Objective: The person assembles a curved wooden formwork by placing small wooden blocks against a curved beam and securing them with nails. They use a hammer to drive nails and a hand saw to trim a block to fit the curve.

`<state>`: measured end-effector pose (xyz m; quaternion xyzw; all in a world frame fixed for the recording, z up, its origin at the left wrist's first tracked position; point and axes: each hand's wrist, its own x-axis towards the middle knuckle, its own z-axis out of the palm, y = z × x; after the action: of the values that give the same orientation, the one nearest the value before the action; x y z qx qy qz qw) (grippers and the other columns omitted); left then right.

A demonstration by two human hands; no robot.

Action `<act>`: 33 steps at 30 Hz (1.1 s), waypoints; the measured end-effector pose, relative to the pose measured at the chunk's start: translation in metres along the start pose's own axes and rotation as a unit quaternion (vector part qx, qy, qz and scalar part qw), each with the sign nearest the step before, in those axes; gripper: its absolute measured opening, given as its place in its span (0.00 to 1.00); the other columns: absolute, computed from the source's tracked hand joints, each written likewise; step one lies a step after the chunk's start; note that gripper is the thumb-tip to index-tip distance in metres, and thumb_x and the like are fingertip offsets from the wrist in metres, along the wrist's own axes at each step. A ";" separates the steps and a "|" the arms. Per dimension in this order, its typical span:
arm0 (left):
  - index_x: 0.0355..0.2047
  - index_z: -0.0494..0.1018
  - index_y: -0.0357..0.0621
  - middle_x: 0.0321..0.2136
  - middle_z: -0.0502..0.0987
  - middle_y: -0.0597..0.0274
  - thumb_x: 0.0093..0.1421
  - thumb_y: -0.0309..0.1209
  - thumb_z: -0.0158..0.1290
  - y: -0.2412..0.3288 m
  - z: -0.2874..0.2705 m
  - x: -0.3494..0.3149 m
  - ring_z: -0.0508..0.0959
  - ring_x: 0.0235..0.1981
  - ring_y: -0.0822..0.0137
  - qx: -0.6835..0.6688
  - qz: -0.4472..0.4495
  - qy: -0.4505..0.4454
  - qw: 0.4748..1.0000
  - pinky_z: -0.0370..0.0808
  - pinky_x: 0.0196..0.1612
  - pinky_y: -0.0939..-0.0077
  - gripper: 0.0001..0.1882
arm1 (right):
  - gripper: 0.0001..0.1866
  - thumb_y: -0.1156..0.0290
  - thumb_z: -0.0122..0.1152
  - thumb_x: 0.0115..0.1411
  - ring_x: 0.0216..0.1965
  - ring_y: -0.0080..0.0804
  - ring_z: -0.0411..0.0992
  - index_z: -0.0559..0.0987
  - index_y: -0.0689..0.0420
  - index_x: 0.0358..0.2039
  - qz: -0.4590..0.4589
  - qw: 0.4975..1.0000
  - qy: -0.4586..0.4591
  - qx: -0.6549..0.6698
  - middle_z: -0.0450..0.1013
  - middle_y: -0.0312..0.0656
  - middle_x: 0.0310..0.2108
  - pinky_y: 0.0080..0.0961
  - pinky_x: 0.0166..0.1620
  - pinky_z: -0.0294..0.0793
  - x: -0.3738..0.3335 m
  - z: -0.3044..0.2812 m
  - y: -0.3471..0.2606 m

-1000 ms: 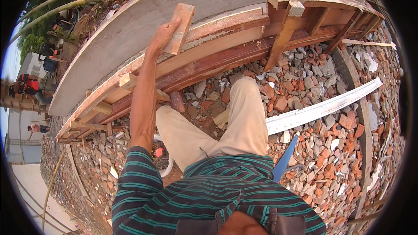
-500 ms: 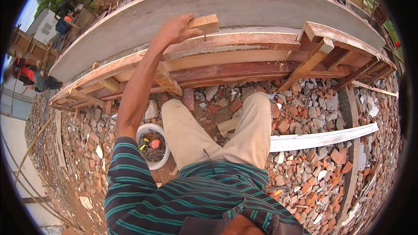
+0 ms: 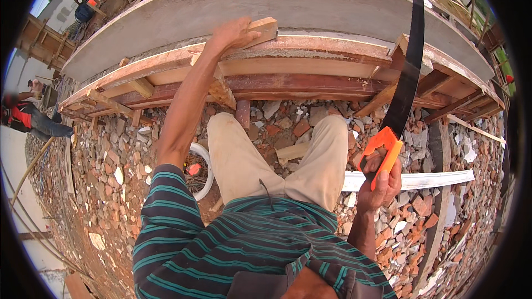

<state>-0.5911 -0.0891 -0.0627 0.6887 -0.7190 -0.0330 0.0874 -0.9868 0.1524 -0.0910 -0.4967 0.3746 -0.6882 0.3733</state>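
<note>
My left hand grips a short wooden block at the top edge of a long timber formwork. The block lies along that edge, against the grey wall behind. My right hand is wrapped around the orange handle of a handsaw. Its long black blade points up and away, passing in front of the right part of the formwork. The blade is apart from the block.
Broken brick and rubble cover the ground around my legs. A white bucket with a red item inside stands left of my knee, partly hidden by my arm. A white strip lies at right. Another person is at far left.
My right hand has come into view from below, holding the handsaw upright. My left hand has lowered the block slightly onto the formwork edge. The other person has shifted left.
</note>
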 end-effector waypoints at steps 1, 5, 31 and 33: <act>0.45 0.72 0.40 0.38 0.80 0.46 0.60 0.49 0.53 0.005 0.003 -0.003 0.79 0.41 0.47 -0.004 -0.003 -0.002 1.000 0.74 0.43 0.53 0.24 | 0.29 0.52 0.57 0.60 0.24 0.22 0.62 0.71 0.71 0.42 0.036 0.998 -0.014 0.052 0.65 0.37 0.24 0.21 0.27 0.62 0.008 0.024 -0.007; 0.48 0.71 0.37 0.40 0.78 0.43 0.60 0.48 0.53 0.010 -0.009 -0.010 0.78 0.43 0.46 -0.019 -0.027 -0.001 0.999 0.73 0.45 0.55 0.26 | 0.37 0.54 0.71 0.50 0.24 0.21 0.64 0.68 0.71 0.49 0.001 0.985 -0.122 0.120 0.66 0.35 0.24 0.19 0.28 0.64 0.013 0.070 -0.001; 0.51 0.73 0.35 0.45 0.78 0.43 0.59 0.45 0.56 -0.109 -0.051 -0.056 0.78 0.45 0.51 -0.139 0.002 0.000 0.990 0.72 0.49 0.61 0.28 | 0.20 0.72 0.62 0.54 0.18 0.17 0.64 0.73 0.72 0.45 0.019 0.977 -0.209 -0.041 0.69 0.35 0.18 0.16 0.25 0.64 -0.010 0.086 0.013; 0.52 0.73 0.35 0.46 0.78 0.43 0.61 0.48 0.53 -0.105 -0.048 -0.045 0.77 0.46 0.50 -0.202 0.047 0.006 0.978 0.72 0.50 0.61 0.28 | 0.19 0.72 0.62 0.53 0.17 0.18 0.64 0.76 0.71 0.43 -0.024 0.978 -0.201 -0.050 0.69 0.34 0.17 0.16 0.25 0.64 -0.009 0.093 0.007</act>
<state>-0.4777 -0.0457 -0.0366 0.6228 -0.7282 -0.1689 0.2307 -0.8939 0.1440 -0.0796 -0.6516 0.3141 -0.5636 0.3989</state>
